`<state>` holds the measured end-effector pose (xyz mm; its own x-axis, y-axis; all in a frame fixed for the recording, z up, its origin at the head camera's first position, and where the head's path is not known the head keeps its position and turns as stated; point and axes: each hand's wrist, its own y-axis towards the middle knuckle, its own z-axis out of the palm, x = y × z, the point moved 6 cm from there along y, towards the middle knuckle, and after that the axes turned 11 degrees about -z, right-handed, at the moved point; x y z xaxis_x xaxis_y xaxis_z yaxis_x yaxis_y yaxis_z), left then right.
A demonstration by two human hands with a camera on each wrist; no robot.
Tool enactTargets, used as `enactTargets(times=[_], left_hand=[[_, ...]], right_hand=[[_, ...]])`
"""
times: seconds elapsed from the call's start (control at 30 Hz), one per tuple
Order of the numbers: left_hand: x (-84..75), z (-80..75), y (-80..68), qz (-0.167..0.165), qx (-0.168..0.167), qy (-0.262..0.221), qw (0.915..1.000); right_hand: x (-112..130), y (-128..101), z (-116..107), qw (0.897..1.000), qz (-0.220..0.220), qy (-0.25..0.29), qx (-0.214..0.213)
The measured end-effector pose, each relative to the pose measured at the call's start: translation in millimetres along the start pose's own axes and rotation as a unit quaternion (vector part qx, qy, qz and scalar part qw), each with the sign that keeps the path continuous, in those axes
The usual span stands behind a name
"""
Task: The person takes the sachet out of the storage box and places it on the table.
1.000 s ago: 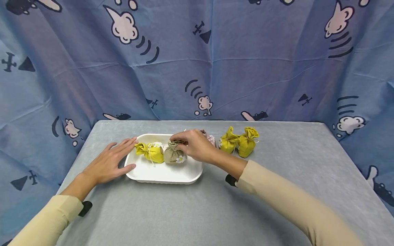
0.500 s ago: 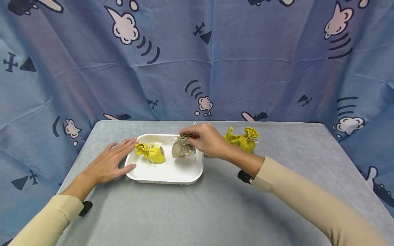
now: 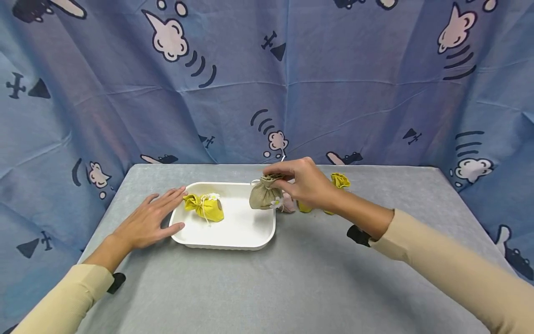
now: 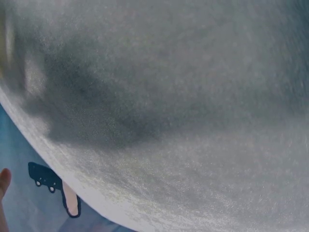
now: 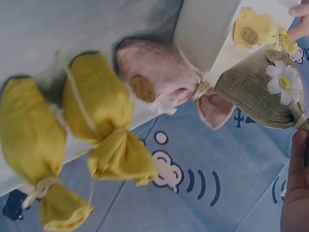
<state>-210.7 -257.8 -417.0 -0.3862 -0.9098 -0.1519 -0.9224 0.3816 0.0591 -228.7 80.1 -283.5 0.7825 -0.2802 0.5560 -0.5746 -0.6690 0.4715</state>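
My right hand pinches the gathered neck of a grey-green drawstring pouch with a white daisy on it. The pouch hangs over the right end of a white tray. A yellow drawstring pouch lies on its side in the tray's left part. My left hand rests with fingers spread at the tray's left edge, fingertips on the rim. In the right wrist view, the held pouch shows at the right, beside a pink pouch.
Two yellow pouches stand on the grey table right of the tray, mostly hidden behind my right hand in the head view. The pink pouch is close to the tray's right end. A blue patterned curtain hangs behind the table.
My right hand has lifted the grey-green pouch from beside the yellow one and carried it right, toward the tray's right rim. The left hand has stayed in place.
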Motion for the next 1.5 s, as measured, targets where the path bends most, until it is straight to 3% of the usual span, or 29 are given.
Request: enactTargets(times=[0.13,0.37,0.57,0.9,1.5], left_hand=[[-0.1,1.0,1.0,0.000,0.002,0.004,1.0000],[-0.1,1.5,2.3,-0.004,0.010,0.005,0.9999],[-0.3,2.0,3.1,-0.004,0.012,0.007,0.9999],[0.1,2.2,2.4,-0.003,0.006,0.007,1.0000],[-0.7,1.1,-0.6,-0.003,-0.002,0.000,1.0000]], right_hand=[[1.6,-8.7,-14.7,1.000,-0.016,-0.014,-0.012],[-1.5,-27.0,-36.3,0.996,-0.020,-0.086,-0.018],[-9.9,-45.2,-45.5,0.996,-0.021,-0.085,-0.019],[-19.2,-71.9,-59.7,0.995,0.036,-0.096,-0.007],[-51.4,-112.0,-48.1,0.994,0.068,-0.085,0.018]])
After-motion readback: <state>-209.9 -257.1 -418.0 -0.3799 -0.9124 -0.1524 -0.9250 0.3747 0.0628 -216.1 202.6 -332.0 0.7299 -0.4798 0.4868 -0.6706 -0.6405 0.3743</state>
